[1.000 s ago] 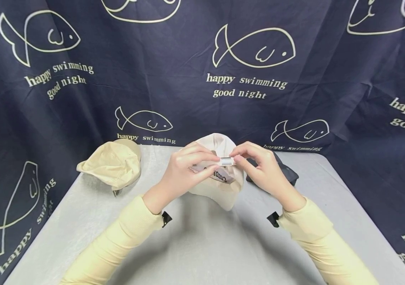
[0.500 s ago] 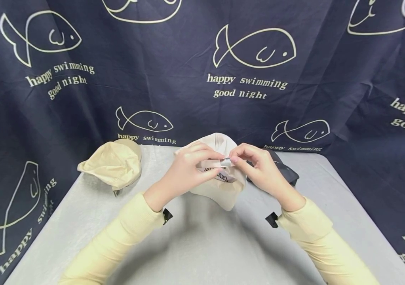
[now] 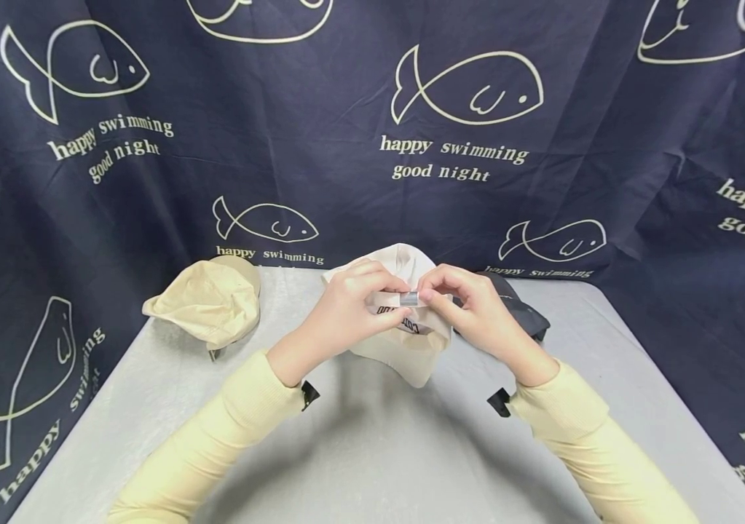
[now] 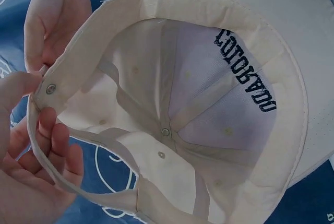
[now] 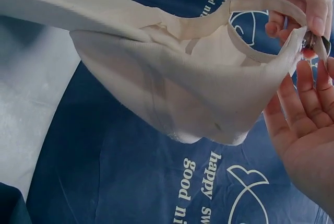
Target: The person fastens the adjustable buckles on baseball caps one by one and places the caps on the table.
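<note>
A cream baseball cap [image 3: 405, 356] is held up between both hands, over the table. My left hand [image 3: 349, 306] pinches its back strap [image 4: 99, 198] between thumb and fingers. From the other side my right hand [image 3: 467, 302] pinches the strap beside the silver buckle [image 3: 409, 298]. The left wrist view looks into the crown, where dark COLORADO lettering [image 4: 244, 71] shows through the front panel. In the right wrist view the buckle is partly covered by fingertips. That view shows the cap's brim [image 5: 31, 7] pointing left.
A beige cap [image 3: 211, 298] lies at the table's back left. Behind my right hand sits a dark cap [image 3: 526, 313], partly hidden. A navy curtain [image 3: 346, 109] with fish drawings hangs behind the grey table [image 3: 398, 451].
The buckle shifts slightly right, then back left, between my fingertips. My left fingers show more strap and lettering than a second ago. Both other caps stay put.
</note>
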The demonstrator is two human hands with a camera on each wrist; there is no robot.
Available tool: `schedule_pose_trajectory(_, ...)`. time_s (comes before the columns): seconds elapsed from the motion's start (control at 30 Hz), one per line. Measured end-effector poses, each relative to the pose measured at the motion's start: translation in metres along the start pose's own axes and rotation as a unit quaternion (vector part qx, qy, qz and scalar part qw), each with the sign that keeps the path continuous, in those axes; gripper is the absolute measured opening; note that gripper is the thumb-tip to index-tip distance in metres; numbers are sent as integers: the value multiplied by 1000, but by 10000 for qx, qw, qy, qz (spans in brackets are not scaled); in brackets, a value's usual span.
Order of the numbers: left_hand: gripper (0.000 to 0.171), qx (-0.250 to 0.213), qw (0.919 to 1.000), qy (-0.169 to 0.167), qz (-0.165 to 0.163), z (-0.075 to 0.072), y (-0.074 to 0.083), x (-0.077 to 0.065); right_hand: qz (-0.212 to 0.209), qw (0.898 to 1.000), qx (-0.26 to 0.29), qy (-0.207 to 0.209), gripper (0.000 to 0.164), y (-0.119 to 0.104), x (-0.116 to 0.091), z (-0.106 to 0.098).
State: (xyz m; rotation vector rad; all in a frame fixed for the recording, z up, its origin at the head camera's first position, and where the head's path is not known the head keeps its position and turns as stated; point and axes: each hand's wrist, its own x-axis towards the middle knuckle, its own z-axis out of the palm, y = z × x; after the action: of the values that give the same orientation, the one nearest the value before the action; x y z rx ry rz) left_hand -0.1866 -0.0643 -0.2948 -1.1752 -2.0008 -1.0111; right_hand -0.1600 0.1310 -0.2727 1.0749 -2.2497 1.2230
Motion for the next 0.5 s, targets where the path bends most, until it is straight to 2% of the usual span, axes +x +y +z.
schedule_pose_trajectory(0.27, 16, 223, 9996, 21, -163, -6, -2, -2, 211, 9997, -36, 141, 4, 3, -2, -3)
schedule_pose_trajectory(0.5, 15, 130, 9998, 92, -135, -11, -5, -5, 300, 9993, -94, 226, 3, 6, -2, -6)
